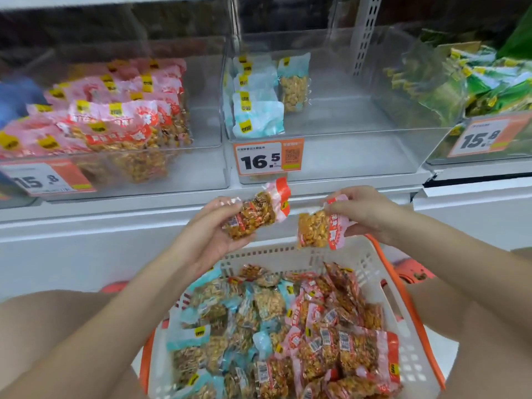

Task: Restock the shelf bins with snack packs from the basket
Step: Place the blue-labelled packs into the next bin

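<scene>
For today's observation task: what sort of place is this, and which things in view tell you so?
Most likely a shop's snack aisle: clear shelf bins of packs, price tags on their fronts, and a shopping basket of snack packs.

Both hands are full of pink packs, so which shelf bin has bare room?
Middle bin: bare floor right of the blue packs, up to its right wall. Left bin is piled with pink packs, free only at its right edge. Right bin is crowded with green packs.

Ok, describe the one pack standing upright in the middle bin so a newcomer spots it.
Find the clear middle bin above the 16.5 price tag. Light blue packs pile at its left; just right of them one pack stands upright, alone showing its golden snacks.
</scene>
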